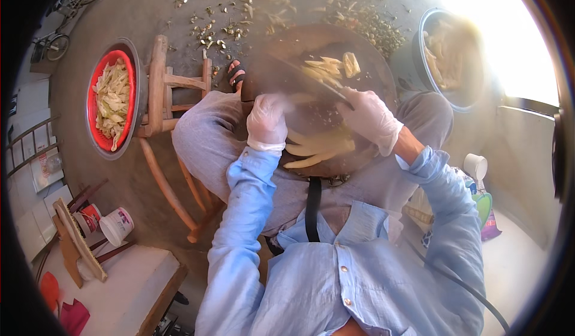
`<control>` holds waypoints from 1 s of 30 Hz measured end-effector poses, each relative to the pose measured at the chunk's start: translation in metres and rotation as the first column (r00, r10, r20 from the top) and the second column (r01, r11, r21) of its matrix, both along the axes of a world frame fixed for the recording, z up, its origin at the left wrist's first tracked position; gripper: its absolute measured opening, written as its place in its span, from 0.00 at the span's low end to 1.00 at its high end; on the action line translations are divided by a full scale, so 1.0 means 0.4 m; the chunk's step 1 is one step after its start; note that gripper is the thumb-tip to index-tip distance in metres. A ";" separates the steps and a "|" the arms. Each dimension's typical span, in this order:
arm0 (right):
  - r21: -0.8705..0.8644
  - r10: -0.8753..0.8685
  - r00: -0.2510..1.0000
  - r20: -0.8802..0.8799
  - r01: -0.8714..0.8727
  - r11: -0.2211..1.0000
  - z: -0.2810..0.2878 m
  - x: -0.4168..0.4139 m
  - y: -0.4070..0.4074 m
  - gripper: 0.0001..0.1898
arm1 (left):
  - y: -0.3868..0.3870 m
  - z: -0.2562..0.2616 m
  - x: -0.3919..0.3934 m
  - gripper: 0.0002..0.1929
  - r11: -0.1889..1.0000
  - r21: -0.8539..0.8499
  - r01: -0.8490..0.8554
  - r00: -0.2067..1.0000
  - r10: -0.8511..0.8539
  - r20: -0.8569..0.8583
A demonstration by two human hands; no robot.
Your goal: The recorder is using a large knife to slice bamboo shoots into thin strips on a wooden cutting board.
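My right hand [370,118], in a thin translucent glove, is closed on the handle of a knife [332,88]. Its blade points up and to the left across a round wooden chopping board [377,77]. Beside the blade's far side lie pale yellow-green vegetable pieces [325,67], with one chunk [351,65] just to their right. My left hand [268,119], gloved too, is curled over the board's left part; haze blurs its fingers, and whether they hold anything cannot be told. Several long pale vegetable pieces [319,149] rest on the board's near part, between my wrists.
At left, a red plastic basket [133,97] of cut vegetable sits in a metal basin [140,111], beside a wooden chair [157,84]. A large tub [422,57] with pale pieces stands at right. Trimmings [377,30] litter the floor beyond the board.
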State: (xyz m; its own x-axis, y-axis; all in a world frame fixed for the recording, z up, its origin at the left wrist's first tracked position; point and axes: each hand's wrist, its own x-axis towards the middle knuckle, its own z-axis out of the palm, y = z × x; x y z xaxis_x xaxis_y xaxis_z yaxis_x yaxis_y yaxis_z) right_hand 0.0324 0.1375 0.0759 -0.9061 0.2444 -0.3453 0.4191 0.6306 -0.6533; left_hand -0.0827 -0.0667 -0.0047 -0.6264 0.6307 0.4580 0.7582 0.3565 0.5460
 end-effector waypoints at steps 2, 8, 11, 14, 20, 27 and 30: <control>0.067 -0.038 0.999 -0.004 0.038 0.997 0.005 0.018 0.013 0.10 | 0.014 -0.007 -0.009 0.11 0.999 -0.033 -0.017 1.000 0.017 -0.006; 0.056 -0.010 0.998 0.068 0.007 0.998 0.004 0.026 0.017 0.14 | 0.064 -0.052 0.007 0.12 0.978 -0.209 0.011 0.996 0.007 0.086; 0.115 -0.007 1.000 0.021 0.005 0.993 0.001 0.026 0.009 0.10 | 0.066 -0.040 -0.002 0.08 0.981 -0.153 0.122 0.992 -0.126 -0.015; 0.074 -0.057 0.998 0.008 0.057 0.996 0.006 0.033 0.010 0.10 | 0.037 0.003 -0.082 0.07 0.986 -0.164 -0.036 0.986 0.009 -0.167; 0.001 -0.100 0.992 0.081 0.100 0.995 0.023 0.045 0.023 0.11 | 0.062 -0.007 -0.089 0.10 0.974 -0.172 0.145 0.952 -0.185 -0.243; 0.109 -0.078 0.996 -0.029 0.081 0.991 0.024 0.061 0.006 0.09 | 0.061 -0.067 -0.048 0.09 0.992 -0.033 0.120 0.990 -0.123 -0.076; 0.115 -0.024 0.999 -0.026 0.027 0.993 0.025 0.065 0.005 0.09 | 0.059 -0.071 -0.053 0.08 0.991 -0.029 0.132 0.977 -0.135 -0.163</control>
State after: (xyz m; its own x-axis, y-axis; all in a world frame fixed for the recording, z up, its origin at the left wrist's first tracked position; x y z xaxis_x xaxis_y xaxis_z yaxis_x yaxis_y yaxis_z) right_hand 0.0582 0.1394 0.0860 -0.9069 0.3043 -0.2915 0.4208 0.6915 -0.5872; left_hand -0.1040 -0.0432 -0.0333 -0.4532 0.7125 0.5357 0.8784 0.2546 0.4046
